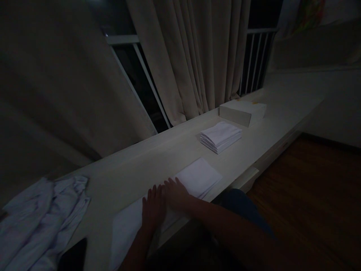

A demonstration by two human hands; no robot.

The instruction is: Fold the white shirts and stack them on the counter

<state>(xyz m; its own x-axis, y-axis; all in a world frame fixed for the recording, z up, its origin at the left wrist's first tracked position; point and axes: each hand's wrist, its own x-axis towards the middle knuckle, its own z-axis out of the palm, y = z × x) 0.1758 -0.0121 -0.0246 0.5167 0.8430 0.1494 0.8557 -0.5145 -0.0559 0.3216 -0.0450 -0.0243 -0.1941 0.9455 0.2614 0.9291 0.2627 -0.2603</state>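
The room is very dark, so we cannot make out fine details, and the near end of the white cloth (pixel 194 177) is cut off by the lower edge and partly covered by our arms. Our left hand (pixel 153 209) lies flat on this cloth, fingers straight and close together, holding nothing. Our right hand (pixel 175 192) rests just beside it, touching it, palm down with the fingers a little bent on the cloth; its grip pinches nothing. The cloth lies spread along the front of the long worktop (pixel 158 154). Farther along is a stack of folded cloths (pixel 220 136), and behind it a white box (pixel 242 112); we cannot see inside it. At the left lies a crumpled pile of cloth (pixel 42 218).
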